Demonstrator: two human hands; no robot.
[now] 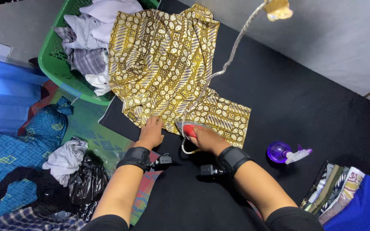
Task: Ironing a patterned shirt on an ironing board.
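Head view: right hand (205,139) clamps iron (188,129) on shirt (163,72), centre. Left hand (151,131), fingers flat at 9 o'clock, risks burning; cord (225,64) could snag the cloth.

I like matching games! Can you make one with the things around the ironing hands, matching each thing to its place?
Things:
1. green plastic laundry basket
2. purple spray bottle with white trigger
3. red-handled clothes iron
4. stack of folded patterned cloths

Places:
A. under the right hand, on the yellow patterned batik shirt
B. bottom right corner
C. top left, full of clothes
D. on the black mat, right of the shirt

Pairs: 1-C, 2-D, 3-A, 4-B
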